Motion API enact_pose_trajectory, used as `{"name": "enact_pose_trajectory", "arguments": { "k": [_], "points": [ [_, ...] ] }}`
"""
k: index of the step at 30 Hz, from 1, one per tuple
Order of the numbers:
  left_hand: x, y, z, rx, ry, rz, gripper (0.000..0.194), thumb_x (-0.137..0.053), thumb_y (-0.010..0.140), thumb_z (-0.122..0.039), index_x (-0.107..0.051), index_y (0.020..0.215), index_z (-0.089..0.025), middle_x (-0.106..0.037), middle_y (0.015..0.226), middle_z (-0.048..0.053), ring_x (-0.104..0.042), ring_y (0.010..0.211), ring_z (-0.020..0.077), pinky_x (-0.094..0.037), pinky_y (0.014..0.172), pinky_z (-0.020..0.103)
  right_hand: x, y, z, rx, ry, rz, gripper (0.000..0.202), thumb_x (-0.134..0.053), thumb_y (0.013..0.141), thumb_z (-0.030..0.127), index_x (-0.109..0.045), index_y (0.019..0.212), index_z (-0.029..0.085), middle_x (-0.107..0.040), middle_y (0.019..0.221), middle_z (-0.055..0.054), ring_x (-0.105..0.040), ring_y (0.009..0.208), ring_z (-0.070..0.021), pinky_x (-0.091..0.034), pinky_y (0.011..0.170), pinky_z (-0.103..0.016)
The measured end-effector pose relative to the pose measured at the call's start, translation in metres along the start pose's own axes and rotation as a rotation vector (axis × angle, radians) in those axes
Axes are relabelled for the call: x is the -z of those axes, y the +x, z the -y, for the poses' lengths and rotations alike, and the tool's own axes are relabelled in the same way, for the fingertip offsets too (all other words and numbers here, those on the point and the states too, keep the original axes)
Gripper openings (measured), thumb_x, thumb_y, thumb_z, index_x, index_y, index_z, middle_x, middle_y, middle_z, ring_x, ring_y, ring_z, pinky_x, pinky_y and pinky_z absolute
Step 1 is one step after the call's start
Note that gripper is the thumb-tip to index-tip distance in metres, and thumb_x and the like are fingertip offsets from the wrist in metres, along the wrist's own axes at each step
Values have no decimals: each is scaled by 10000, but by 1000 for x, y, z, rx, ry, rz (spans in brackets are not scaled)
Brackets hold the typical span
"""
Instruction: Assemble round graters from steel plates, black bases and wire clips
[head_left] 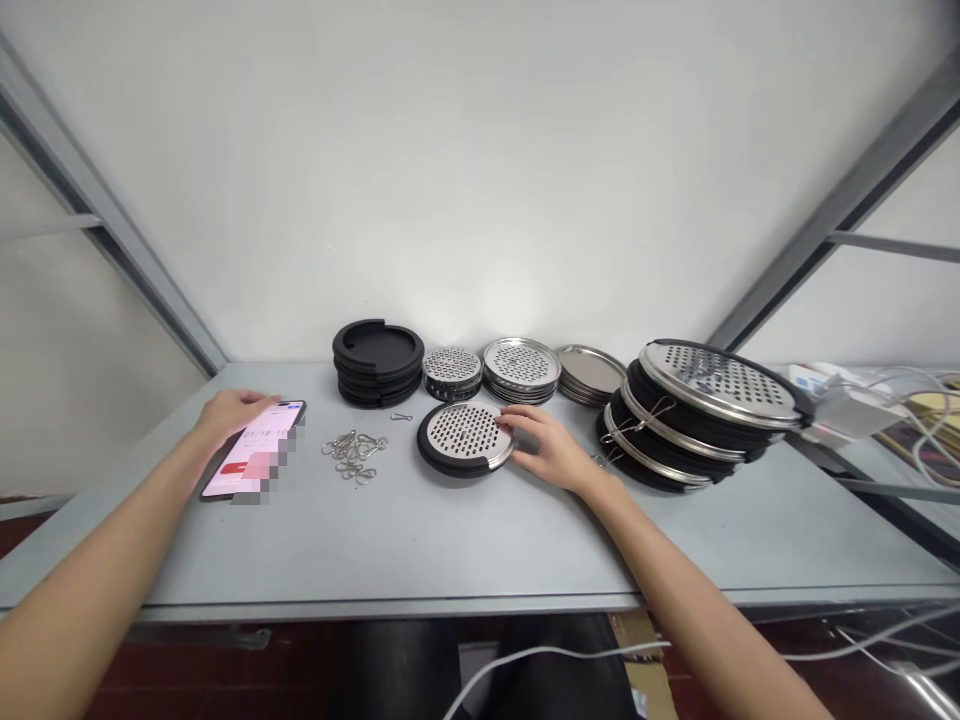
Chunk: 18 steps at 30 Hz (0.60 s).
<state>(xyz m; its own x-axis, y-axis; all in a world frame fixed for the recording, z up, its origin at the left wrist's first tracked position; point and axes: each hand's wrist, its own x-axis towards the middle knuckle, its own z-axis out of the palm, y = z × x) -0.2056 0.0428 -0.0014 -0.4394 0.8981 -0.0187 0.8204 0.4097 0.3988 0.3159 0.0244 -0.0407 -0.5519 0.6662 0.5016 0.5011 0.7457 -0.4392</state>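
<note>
My left hand (229, 412) is closed on the upper left edge of a smartphone (274, 430) with a lit screen. Its thumb is hidden. At the middle of the table, a round perforated metal grater plate (469, 430) sits in a black ring base (439, 455). My right hand (551, 450) grips the right rim of this grater, fingers over the top and thumb at the side. Between phone and grater lies a loose pile of bent wire clips (352, 455), with a single clip (401, 416) just behind it.
Along the wall stand stacked black ring bases (379, 350), small perforated discs (452, 365), larger perforated plates (522, 362) and plain metal plates (592, 368). A tall leaning stack of assembled graters (720, 385) is at right. White cables (934, 420) lie beyond the metal frame.
</note>
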Motion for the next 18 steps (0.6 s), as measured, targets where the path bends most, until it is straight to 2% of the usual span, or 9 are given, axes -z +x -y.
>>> {"name": "enact_pose_trajectory", "arguments": {
  "k": [7, 13, 18],
  "points": [
    [-2, 5, -1, 26, -11, -10, 556, -620, 741, -554, -715, 1041, -96, -715, 789, 15, -561, 776, 202, -371, 612, 276, 0, 0, 0, 14, -7, 9, 439, -636, 839, 236, -577, 1274, 216, -563, 1308, -136, -557, 1208, -274, -463, 1034, -478],
    [1, -3, -1, -17, -70, 10, 538, -637, 733, -531, -721, 1049, -104, -728, 848, 16, -581, 788, 198, -407, 624, 273, -1, 0, -1, 15, 0, 6, 459, -644, 823, 210, -573, 1276, 231, -556, 1315, -127, -556, 1208, -274, -459, 1039, -482],
    [1, -3, -2, -19, -97, -5, 528, -659, 700, -509, -727, 1017, -92, -732, 806, 18, -591, 769, 200, -415, 606, 271, -1, 0, 0, 16, 2, 6, 457, -644, 822, 217, -575, 1273, 237, -561, 1313, -127, -560, 1205, -280, -461, 1036, -489]
  ]
}}
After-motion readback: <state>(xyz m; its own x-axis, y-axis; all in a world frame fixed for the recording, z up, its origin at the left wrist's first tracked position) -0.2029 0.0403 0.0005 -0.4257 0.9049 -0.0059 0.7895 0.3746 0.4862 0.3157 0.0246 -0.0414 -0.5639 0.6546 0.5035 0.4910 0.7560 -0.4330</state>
